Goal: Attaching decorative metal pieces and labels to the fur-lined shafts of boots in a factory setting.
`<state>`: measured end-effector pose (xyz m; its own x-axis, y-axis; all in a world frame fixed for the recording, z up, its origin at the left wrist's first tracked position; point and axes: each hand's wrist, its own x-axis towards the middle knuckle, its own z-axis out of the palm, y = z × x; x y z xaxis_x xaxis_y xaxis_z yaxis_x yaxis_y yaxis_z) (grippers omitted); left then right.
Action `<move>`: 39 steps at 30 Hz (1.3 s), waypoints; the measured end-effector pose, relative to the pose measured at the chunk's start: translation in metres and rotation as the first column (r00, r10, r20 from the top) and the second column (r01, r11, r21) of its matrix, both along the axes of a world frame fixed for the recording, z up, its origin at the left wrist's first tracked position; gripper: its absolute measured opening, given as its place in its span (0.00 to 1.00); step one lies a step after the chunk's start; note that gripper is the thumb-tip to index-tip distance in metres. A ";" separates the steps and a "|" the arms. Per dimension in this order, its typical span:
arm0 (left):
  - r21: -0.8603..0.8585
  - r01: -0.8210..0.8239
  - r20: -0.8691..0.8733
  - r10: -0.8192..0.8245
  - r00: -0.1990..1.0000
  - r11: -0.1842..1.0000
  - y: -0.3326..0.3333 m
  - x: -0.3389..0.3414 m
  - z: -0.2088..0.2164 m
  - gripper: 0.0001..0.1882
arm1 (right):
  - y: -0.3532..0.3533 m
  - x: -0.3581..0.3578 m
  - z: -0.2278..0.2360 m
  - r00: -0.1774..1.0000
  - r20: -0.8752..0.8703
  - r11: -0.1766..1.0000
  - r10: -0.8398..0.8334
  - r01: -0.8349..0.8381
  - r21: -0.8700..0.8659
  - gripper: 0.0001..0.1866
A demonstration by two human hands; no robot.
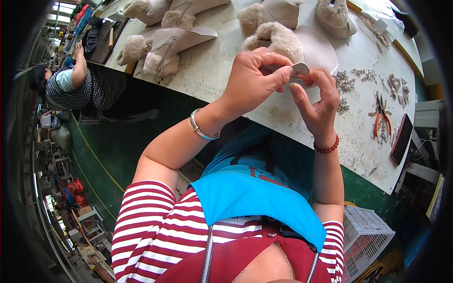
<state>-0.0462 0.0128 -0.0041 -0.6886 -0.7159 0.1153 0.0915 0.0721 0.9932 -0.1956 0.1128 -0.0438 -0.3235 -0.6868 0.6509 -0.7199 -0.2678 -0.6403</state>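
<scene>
My left hand is closed, with thumb and forefinger pinching a small beige strap end that has a hole in it. My right hand has its bent fingers against the strap's far end, while its thumb stands apart; nothing else shows in that hand. Just beyond both hands, a beige boot with a fluffy fur cuff lies on the worktable. The strap's other end is hidden by my left hand.
More fur-trimmed boots lie along the table's far side. Small metal fittings are heaped to the right, near orange-handled pliers and a dark phone. A white plastic crate stands below. Another person works at far left.
</scene>
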 end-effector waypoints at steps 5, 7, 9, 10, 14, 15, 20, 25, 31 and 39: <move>-0.447 -0.012 0.171 0.098 0.980 0.894 0.001 0.004 0.004 0.06 | -0.001 0.000 0.001 0.985 0.142 0.995 0.093 -0.090 -0.032 0.09; -0.519 -0.031 0.166 0.137 0.977 0.854 0.002 0.005 0.004 0.07 | 0.004 0.005 -0.004 0.909 0.401 0.994 0.113 -0.106 -0.042 0.09; -0.587 -0.050 0.156 0.174 0.972 0.808 0.000 0.007 0.004 0.07 | 0.006 0.006 -0.005 0.767 0.629 0.992 0.125 -0.117 -0.055 0.08; -0.613 -0.048 0.135 0.165 0.977 0.789 -0.001 0.009 0.002 0.08 | 0.008 0.005 -0.005 0.742 0.654 0.988 0.150 -0.141 -0.067 0.08; -0.690 -0.085 0.084 0.196 0.977 0.718 -0.005 0.015 0.005 0.08 | 0.011 0.005 -0.002 0.732 0.664 0.986 0.152 -0.154 -0.055 0.07; -0.692 -0.090 0.078 0.199 0.977 0.716 -0.003 0.017 0.004 0.08 | 0.012 0.003 -0.004 0.740 0.657 0.986 0.144 -0.163 -0.032 0.07; -0.721 -0.092 0.087 0.221 0.971 0.687 -0.001 0.035 -0.004 0.13 | 0.003 -0.019 0.009 0.888 0.422 0.897 0.184 -0.327 0.296 0.13; -0.687 -0.124 0.077 0.242 0.967 0.716 -0.015 0.051 -0.011 0.13 | -0.049 -0.045 0.002 0.859 0.458 0.915 0.229 -0.350 0.199 0.16; -0.704 -0.151 0.012 0.224 0.974 0.694 -0.026 0.077 -0.002 0.12 | -0.142 -0.064 -0.026 0.989 0.102 0.987 -0.111 0.097 0.132 0.15; -0.838 -0.348 -0.131 0.465 0.876 0.420 -0.056 0.115 0.042 0.13 | -0.136 -0.102 0.009 0.935 0.344 0.957 0.086 -0.173 0.231 0.10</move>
